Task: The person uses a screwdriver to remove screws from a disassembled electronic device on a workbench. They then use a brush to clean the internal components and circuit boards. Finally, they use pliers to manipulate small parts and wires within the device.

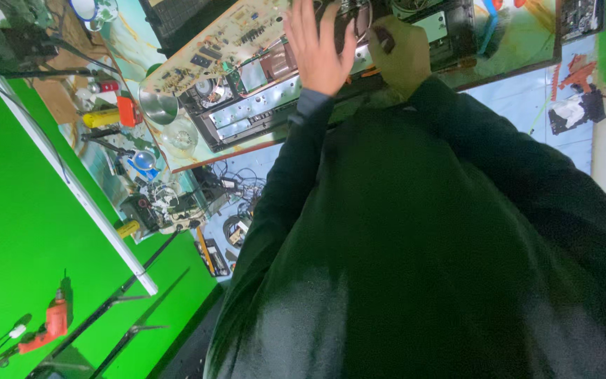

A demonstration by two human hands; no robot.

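Chassis (247, 116), an opened electronic unit with a bare metal frame, lies across the worktable (520, 42) at the top of the head view, directly under both hands. A tan circuit board (212, 49) studded with small components sits tilted up along its far edge. The left hand (317, 49) is spread flat, fingers straight and apart, pressed against the top of the unit and closed around nothing. Just beside it, the right hand (401, 52) is curled into a loose fist over the chassis' edge with something dark at its thumb; whether it grips a tool cannot be told. Dark sleeves and a dark torso fill the lower right of the view.

A green wall (15, 231) takes up the left side, edged by a white strip (71, 182). Against it, an orange drill (54, 323) hangs low. On the table near the chassis stand a shiny steel bowl (157, 105), a clear glass dish (180, 137), a yellow cylinder (99, 118) and an orange block (129, 111). A tangle of cables (240, 189) lies below the table's edge. At the far right, an orange tool (575, 74) rests on a pale blue surface.
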